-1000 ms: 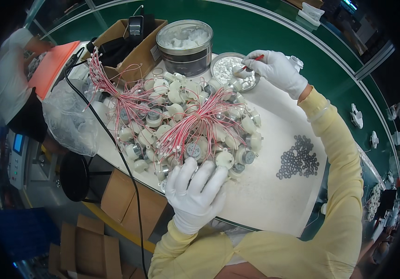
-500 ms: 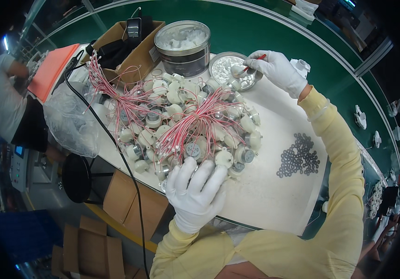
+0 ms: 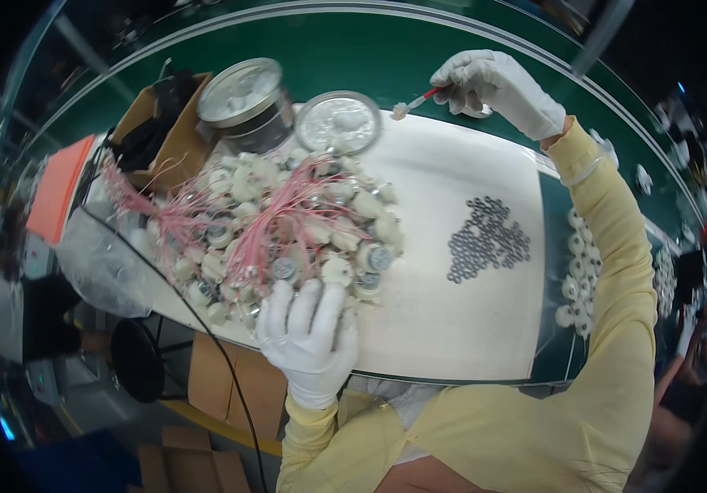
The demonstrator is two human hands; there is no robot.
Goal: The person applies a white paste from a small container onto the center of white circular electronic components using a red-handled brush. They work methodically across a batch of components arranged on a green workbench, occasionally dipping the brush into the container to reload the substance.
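My gloved right hand (image 3: 497, 89) is closed round a small red-handled brush (image 3: 421, 99), held over the far edge of the white table. A clump of whitish paste (image 3: 400, 110) clings to its tip. Left of the brush lies a shallow round lid (image 3: 375, 130) spread with white paste. My gloved left hand (image 3: 308, 341) rests at the near edge of a heap of small motors (image 3: 338, 272) with cream plastic parts, fingers stretched over them and slightly apart; the fingertips partly hide what they touch. Bundles of pink-red wires (image 3: 267, 226) lie across the heap.
Dark metal rings (image 3: 491, 240) lie loose on the table's right side. A paste bucket (image 3: 273, 130) and a cardboard box (image 3: 185, 144) stand at the back left. A black cable (image 3: 164, 275) crosses the left edge. White plastic parts (image 3: 581, 271) line the green surface at right.
My right hand has lifted the brush away from the paste lid and moved right. The view has shifted, so the table and heap appear further left. My left hand stays at the heap.
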